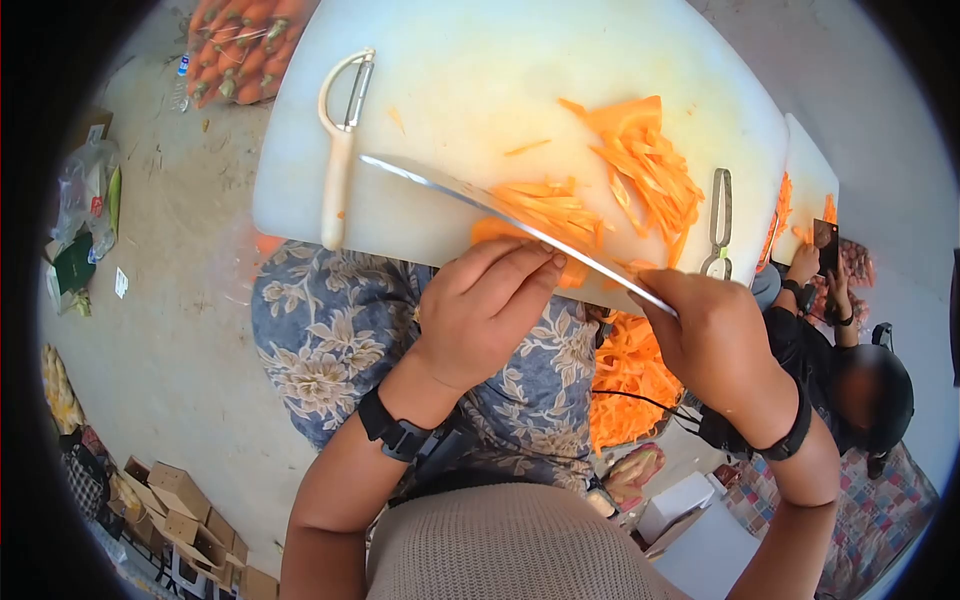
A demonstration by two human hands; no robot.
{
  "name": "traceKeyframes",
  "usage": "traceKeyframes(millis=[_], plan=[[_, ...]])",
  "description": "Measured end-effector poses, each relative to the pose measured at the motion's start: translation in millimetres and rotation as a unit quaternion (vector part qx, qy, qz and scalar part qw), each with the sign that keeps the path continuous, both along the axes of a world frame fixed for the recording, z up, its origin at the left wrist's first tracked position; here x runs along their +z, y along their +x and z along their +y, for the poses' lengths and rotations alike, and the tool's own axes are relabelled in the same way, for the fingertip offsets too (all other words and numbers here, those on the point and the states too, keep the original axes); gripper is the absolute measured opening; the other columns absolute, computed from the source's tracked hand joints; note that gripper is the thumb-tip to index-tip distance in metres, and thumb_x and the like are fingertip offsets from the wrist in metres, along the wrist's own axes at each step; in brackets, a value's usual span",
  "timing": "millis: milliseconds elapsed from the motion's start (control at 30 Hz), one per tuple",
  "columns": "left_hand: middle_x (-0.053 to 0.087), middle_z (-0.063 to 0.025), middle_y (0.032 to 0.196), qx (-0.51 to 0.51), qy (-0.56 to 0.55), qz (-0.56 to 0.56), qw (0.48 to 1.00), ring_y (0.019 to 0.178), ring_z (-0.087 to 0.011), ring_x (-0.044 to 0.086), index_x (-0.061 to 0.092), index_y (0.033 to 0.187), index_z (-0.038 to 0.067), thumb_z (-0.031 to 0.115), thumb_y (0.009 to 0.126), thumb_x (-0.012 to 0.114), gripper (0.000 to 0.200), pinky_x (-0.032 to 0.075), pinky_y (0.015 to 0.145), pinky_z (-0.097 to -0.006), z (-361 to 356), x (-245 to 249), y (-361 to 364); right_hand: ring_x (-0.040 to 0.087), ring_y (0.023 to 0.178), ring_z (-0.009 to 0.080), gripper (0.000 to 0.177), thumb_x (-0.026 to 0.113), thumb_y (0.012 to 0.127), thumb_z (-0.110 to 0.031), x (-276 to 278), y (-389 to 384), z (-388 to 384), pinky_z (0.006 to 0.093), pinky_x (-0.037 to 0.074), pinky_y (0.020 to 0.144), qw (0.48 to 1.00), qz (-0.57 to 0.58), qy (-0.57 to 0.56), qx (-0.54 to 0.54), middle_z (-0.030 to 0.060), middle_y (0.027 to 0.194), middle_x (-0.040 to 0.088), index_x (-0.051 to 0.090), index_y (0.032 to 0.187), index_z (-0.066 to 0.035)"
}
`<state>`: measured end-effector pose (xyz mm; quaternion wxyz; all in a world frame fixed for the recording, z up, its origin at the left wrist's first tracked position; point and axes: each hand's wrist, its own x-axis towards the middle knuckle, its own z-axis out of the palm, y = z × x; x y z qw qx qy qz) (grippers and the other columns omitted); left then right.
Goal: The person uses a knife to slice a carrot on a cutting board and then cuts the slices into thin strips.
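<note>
My right hand (710, 330) is wrapped round the handle end of a kitchen knife (450, 190), its long blade pointing up and left across the white cutting board (440, 80). Under the blade lie thin orange carrot slices (490, 232), partly cut into strips. My left hand (490, 305) presses bent, closed fingers on these slices at the board's near edge, close beside the blade. A pile of carrot strips (645, 165) sits to the right. On the board's left side rests a cream-handled peeler (338, 180), and at its right lies a metal peeler (720, 215).
A bag of whole carrots (245, 45) stands at upper left. Below the board is a heap of shredded carrot (635, 385). At right, another person (850, 370) holds a dark phone-like object (826, 247) near a second board (808, 165). Cardboard boxes (180, 500) sit at lower left.
</note>
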<state>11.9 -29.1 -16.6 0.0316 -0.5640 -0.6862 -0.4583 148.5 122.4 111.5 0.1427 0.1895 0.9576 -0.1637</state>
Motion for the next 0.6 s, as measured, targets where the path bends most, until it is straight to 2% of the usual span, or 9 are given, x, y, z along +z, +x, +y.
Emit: traceKeyframes(millis=[233,300,333,433,500,600], plan=[[0.069,-0.0065,0.097,0.003,0.005,-0.007,1.000,0.092,-0.0235,0.065,0.073,0.089,0.002,0.007,0.070,0.070,0.020,0.057,0.076,-0.0332,0.0,-0.4,-0.6,0.062,0.058,0.0326,0.015,0.069,0.074,-0.006,-12.5,13.0,-1.3,0.0419,0.050,0.053,1.000,-0.003,0.029,-0.007,0.0126,0.065,0.060,0.060,0.085,-0.007],[0.069,-0.0061,0.096,0.015,0.034,0.005,0.999,0.090,-0.0231,0.065,0.074,0.088,0.003,0.006,0.071,0.072,0.017,0.057,0.076,-0.0336,3.4,-5.0,0.5,0.063,0.059,0.0338,0.012,0.068,0.075,-0.006,-9.6,1.9,6.1,0.0434,0.051,0.054,1.000,-0.007,-0.005,-0.020,0.0145,0.065,0.061,0.060,0.085,-0.007],[0.069,-0.0061,0.096,0.011,0.033,0.008,0.999,0.090,-0.0231,0.065,0.074,0.088,0.003,0.006,0.071,0.072,0.017,0.057,0.076,-0.0336,2.8,-5.2,1.4,0.063,0.060,0.0367,0.009,0.068,0.081,-0.011,-9.1,-5.3,9.9,0.0445,0.051,0.056,0.997,-0.034,-0.037,-0.054,0.0180,0.065,0.062,0.063,0.084,-0.005],[0.069,-0.0055,0.093,0.007,0.016,0.008,1.000,0.088,-0.0225,0.065,0.074,0.088,0.004,0.006,0.071,0.074,0.017,0.057,0.077,-0.0333,1.1,-5.6,1.3,0.062,0.062,0.0390,0.015,0.068,0.086,-0.017,-14.8,-22.6,22.0,0.0454,0.050,0.057,0.986,-0.066,-0.095,-0.118,0.0201,0.065,0.061,0.066,0.084,-0.003],[0.069,-0.0048,0.095,0.014,0.018,0.014,1.000,0.089,-0.0219,0.065,0.075,0.089,0.005,0.005,0.071,0.075,0.018,0.057,0.077,-0.0326,1.2,-7.2,0.7,0.061,0.061,0.0404,0.019,0.067,0.089,-0.021,-23.2,-15.9,16.7,0.0455,0.049,0.056,0.982,-0.013,-0.117,-0.145,0.0210,0.065,0.061,0.067,0.084,-0.002],[0.068,-0.0044,0.096,0.019,0.012,0.030,0.999,0.090,-0.0218,0.065,0.075,0.090,0.005,0.006,0.071,0.074,0.019,0.057,0.077,-0.0321,0.7,-6.7,0.6,0.062,0.062,0.0382,0.014,0.067,0.087,-0.017,-22.2,0.4,5.4,0.0442,0.049,0.057,0.991,0.044,-0.071,-0.100,0.0190,0.066,0.061,0.066,0.085,-0.003]])
